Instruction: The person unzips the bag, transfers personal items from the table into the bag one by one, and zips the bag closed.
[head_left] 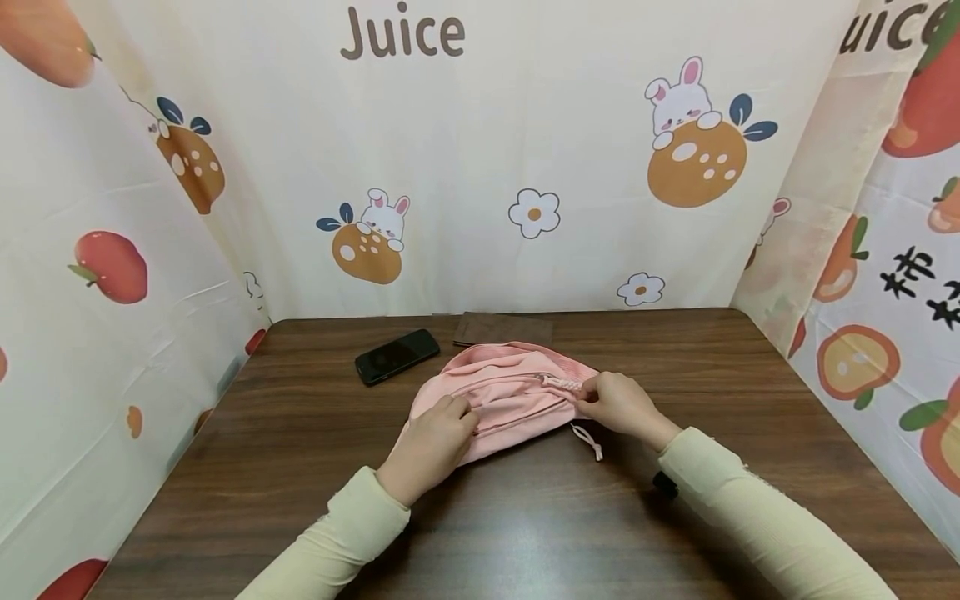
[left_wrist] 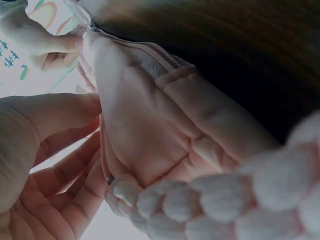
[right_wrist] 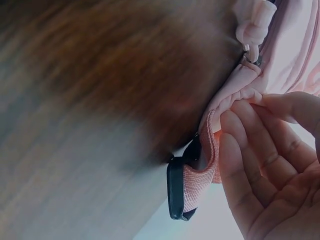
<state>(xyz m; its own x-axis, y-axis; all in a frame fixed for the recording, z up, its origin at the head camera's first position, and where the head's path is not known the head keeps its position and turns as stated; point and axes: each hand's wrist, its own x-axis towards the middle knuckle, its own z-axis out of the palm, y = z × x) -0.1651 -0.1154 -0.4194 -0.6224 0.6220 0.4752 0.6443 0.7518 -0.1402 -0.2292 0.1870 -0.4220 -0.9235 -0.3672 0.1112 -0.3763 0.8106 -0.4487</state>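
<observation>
A pink waist bag (head_left: 517, 417) with zippers lies on the table in front of me. My left hand (head_left: 435, 437) pinches the fabric along its front between thumb and fingers, beside a zipper edge in the left wrist view. At the bag's right end, my right hand (head_left: 618, 404) pinches the corner fabric, close to the webbing strap (right_wrist: 200, 187) and its black buckle (right_wrist: 175, 187). A braided zipper pull (head_left: 562, 383) lies over the top near the right fingers. Another cord pull (head_left: 588, 442) hangs off the lower right edge onto the table.
Behind the bag on the left lies a black phone (head_left: 397, 357). A flat brown item (head_left: 502, 327) rests by the far edge of the wooden table (head_left: 525, 525), partly hidden by the bag. Printed cloth (head_left: 465, 125) hangs around the back and sides.
</observation>
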